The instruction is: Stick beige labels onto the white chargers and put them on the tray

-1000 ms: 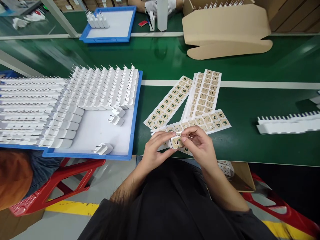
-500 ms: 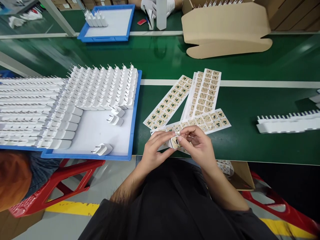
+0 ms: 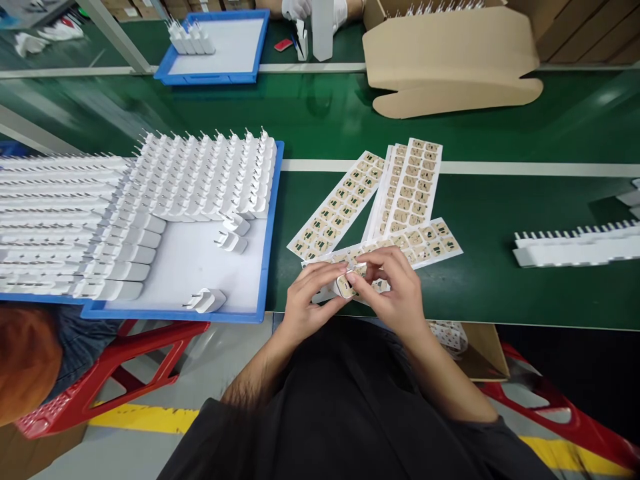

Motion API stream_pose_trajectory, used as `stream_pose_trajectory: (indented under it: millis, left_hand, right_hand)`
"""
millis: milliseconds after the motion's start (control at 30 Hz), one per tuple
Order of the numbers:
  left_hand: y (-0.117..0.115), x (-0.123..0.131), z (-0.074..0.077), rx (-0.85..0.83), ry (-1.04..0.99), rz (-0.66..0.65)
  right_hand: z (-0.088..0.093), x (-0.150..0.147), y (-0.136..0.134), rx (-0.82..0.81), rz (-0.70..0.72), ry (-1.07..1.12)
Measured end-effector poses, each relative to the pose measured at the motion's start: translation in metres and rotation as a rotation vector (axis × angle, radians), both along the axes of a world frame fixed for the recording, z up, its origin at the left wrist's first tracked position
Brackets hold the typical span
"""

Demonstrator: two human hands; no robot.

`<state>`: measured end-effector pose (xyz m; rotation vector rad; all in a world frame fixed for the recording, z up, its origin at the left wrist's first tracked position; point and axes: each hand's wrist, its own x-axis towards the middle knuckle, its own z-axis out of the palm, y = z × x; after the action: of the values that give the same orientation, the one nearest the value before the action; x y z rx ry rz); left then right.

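My left hand [image 3: 310,297] grips a small white charger plug [image 3: 343,285] at the table's near edge. My right hand [image 3: 393,290] pinches at the plug's face, thumb and forefinger pressed on a small label there. Just behind my hands lie several white sticker sheets [image 3: 410,187] with rows of tan labels, fanned on the green belt. To the left, a blue tray [image 3: 267,247] holds many rows of white plugs [image 3: 200,177], prongs up, with three loose plugs lying on its bare white floor [image 3: 200,263].
A row of white plugs [image 3: 575,247] sits on the belt at right. A cardboard piece [image 3: 450,60] lies at the back. Another blue tray [image 3: 220,47] and a co-worker's gloved hands [image 3: 300,10] are at the far side. Red stools stand below; someone sits at left.
My right hand has shifted slightly left over the plug's face, fingers curling tighter on it. The left hand keeps its hold; the tray and sheets are unmoved.
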<state>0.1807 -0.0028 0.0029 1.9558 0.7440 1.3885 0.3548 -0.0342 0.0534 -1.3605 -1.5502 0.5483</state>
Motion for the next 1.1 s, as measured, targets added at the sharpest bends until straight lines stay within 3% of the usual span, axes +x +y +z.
stream_pose_trajectory:
  millis: [67,200,267,433,533,833,1100]
  left_hand:
    - [-0.001,0.001,-0.003,-0.030,-0.069,-0.018]
    - [-0.004,0.004,-0.011,-0.149,-0.220,-0.047]
    - [-0.004,0.006,-0.015,-0.195,-0.258,-0.041]
    - [-0.004,0.013,-0.020,-0.084,-0.188,0.021]
    - [-0.004,0.018,-0.020,0.001,-0.168,0.057]
    - [-0.003,0.020,-0.024,0.072,-0.237,0.100]
    - [-0.001,0.020,-0.020,0.231,-0.156,0.143]
  right_hand:
    - [-0.002,0.000,0.001,-0.085,0.043,0.143]
    - [-0.011,0.001,0.001,-0.317,0.275,0.530]
    - [-0.015,-0.001,0.000,-0.353,0.310,0.588]
    - [-0.020,-0.013,-0.002,-0.280,0.147,0.481]
    - [-0.021,-0.021,-0.001,-0.241,0.075,0.522]
    - [-0.023,-0.023,-0.001,-0.292,0.141,0.757]
    - [-0.023,-0.027,-0.002,-0.219,0.107,0.754]
